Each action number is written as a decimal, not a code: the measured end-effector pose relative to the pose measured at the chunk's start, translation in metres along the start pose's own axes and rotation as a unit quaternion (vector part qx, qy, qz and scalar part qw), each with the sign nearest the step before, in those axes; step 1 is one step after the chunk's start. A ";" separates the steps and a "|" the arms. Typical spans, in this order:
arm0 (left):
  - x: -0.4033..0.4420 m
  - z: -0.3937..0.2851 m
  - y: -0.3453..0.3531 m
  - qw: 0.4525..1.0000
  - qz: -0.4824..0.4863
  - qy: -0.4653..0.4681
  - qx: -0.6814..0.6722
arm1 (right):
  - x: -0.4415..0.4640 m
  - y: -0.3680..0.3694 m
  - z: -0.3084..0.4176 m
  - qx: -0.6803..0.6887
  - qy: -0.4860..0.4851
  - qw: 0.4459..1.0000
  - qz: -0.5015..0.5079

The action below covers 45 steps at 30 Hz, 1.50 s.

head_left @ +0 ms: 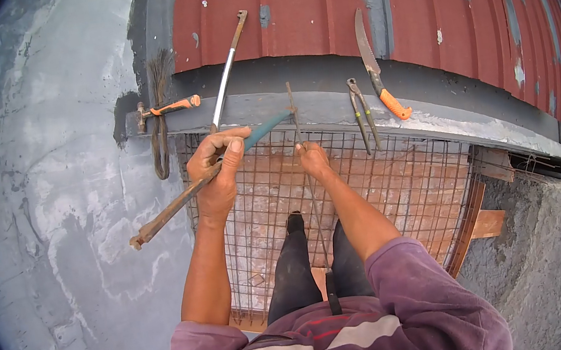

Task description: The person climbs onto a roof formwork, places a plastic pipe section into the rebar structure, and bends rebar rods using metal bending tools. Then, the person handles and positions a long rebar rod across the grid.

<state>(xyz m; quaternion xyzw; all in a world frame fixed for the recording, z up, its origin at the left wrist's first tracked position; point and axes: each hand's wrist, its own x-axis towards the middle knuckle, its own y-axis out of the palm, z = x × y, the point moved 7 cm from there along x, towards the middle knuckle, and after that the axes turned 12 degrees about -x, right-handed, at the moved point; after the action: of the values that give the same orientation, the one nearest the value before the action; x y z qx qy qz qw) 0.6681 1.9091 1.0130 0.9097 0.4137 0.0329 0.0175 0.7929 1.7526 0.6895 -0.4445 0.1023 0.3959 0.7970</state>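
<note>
My left hand [217, 169] is wrapped round a long bar tool [175, 211] with a teal section that reaches up and right to the ledge. The tool's tip meets a thin steel rod [298, 126], which runs from the ledge down toward my waist. My right hand [312, 159] is closed on this rod below the ledge. Pincers [362, 113] with green marks and a curved saw [370, 57] with an orange handle lie to the right. A hammer [172, 107] and a bundle of tie wire [160, 130] rest at the left, beside a silver bar [227, 79].
A rebar grid [396, 195] spreads below my hands and around my legs. Red corrugated roofing [315, 7] rises beyond the grey ledge [443, 119]. Wooden boards [487, 223] and rough concrete [538, 247] are at the right; a grey wall surface [64, 203] fills the left.
</note>
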 end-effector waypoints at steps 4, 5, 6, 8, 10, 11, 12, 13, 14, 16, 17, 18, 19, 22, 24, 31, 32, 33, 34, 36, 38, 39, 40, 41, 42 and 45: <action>0.004 -0.010 0.020 0.991 0.103 0.078 -0.018 | 0.002 0.000 -0.001 -0.007 -0.013 1.000 0.002; 0.004 -0.009 0.024 0.987 0.129 0.097 -0.017 | 0.000 -0.003 0.000 -0.010 -0.014 1.000 0.000; 0.004 -0.005 0.023 0.990 0.096 0.096 -0.034 | -0.002 -0.006 0.001 -0.013 -0.016 1.000 -0.002; 0.000 0.002 0.030 0.993 0.029 0.093 -0.065 | -0.003 -0.009 0.005 -0.013 -0.016 1.000 -0.016; -0.005 0.004 0.038 0.992 -0.006 0.096 -0.081 | -0.005 -0.008 0.005 -0.010 -0.013 1.000 -0.021; -0.008 0.004 0.042 0.991 -0.023 0.098 -0.089 | -0.005 -0.008 0.005 -0.008 -0.009 1.000 -0.020; -0.010 0.005 0.044 0.991 -0.040 0.097 -0.086 | -0.004 -0.009 0.005 -0.006 -0.007 1.000 -0.019; -0.012 0.005 0.045 0.991 -0.050 0.098 -0.077 | -0.006 -0.010 0.005 -0.017 0.000 1.000 -0.004; -0.012 0.003 0.046 0.991 -0.061 0.101 -0.068 | -0.008 -0.013 0.006 -0.029 0.005 1.000 0.011; -0.014 0.004 0.041 0.990 -0.107 0.046 -0.075 | -0.008 -0.040 0.027 -0.013 -0.015 0.998 -0.060; -0.015 0.002 0.038 0.990 -0.103 0.061 -0.073 | -0.018 -0.069 0.036 0.015 -0.029 0.989 -0.146; -0.015 0.003 0.035 0.990 -0.100 0.074 -0.071 | -0.028 -0.097 0.049 0.044 -0.041 0.972 -0.229; -0.015 0.005 0.033 0.989 -0.096 0.086 -0.069 | -0.026 -0.115 0.079 0.053 -0.097 0.959 -0.260; -0.014 0.005 0.027 0.989 -0.093 0.090 -0.069 | 0.015 -0.125 0.177 0.078 -0.177 0.974 -0.115; -0.016 0.005 0.024 0.990 -0.097 0.073 -0.066 | 0.062 -0.083 0.216 0.052 -0.172 0.982 0.051; -0.019 0.009 0.019 0.990 -0.101 0.064 -0.072 | 0.086 0.018 0.253 0.025 -0.064 0.917 0.392; -0.020 0.009 0.017 0.989 -0.104 0.074 -0.079 | 0.088 0.023 0.254 0.039 -0.067 0.913 0.400; -0.021 0.010 0.017 0.989 -0.109 0.059 -0.076 | 0.089 0.029 0.254 0.052 -0.069 0.909 0.408; -0.023 0.010 0.017 0.990 -0.113 0.044 -0.073 | 0.094 0.036 0.254 0.070 -0.066 0.906 0.413; -0.026 0.011 0.017 0.988 -0.123 0.041 -0.078 | 0.104 0.053 0.249 0.105 -0.057 0.897 0.425; -0.025 0.013 0.015 0.984 -0.133 0.073 -0.092 | 0.114 0.064 0.244 0.136 -0.046 0.895 0.422; -0.025 0.014 0.014 0.982 -0.137 0.077 -0.103 | 0.118 0.068 0.243 0.153 -0.041 0.893 0.421; -0.027 0.016 0.012 0.980 -0.141 0.080 -0.114 | 0.116 0.064 0.244 0.151 -0.026 0.902 0.404; -0.028 0.017 0.011 0.978 -0.145 0.082 -0.126 | 0.115 0.061 0.244 0.149 -0.010 0.910 0.387; -0.029 0.016 0.011 0.978 -0.150 0.082 -0.117 | 0.113 0.058 0.243 0.148 0.008 0.917 0.370; -0.029 0.013 0.012 0.979 -0.155 0.083 -0.099 | 0.115 0.048 0.239 0.282 0.076 0.896 0.336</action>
<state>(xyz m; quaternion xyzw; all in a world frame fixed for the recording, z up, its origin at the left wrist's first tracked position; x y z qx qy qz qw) 0.6589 1.8789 0.9996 0.8226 0.5439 0.1464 0.0781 0.7892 2.0173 0.7397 -0.1687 0.4129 0.5594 0.6986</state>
